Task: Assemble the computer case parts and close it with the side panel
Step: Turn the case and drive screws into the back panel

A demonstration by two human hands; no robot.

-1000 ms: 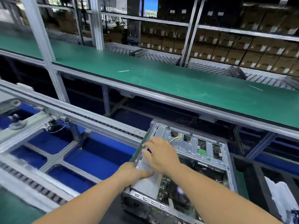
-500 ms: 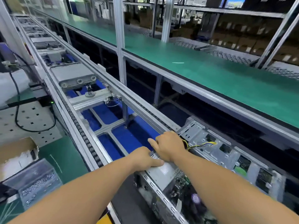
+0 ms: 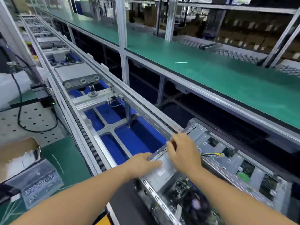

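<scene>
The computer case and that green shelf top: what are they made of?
Computer case: apparently bare sheet metal, dull silver-grey, with punched slots and folded edges. Green shelf top: looks like a matte rubbery mat, though the picture leaves this open.

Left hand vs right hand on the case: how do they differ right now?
The left hand lies low at the near edge of the metal bracket, thumb flat on it. The right hand reaches further, over the bracket's far end, fingers by the conveyor rail. Both rest on the open computer case.
</scene>
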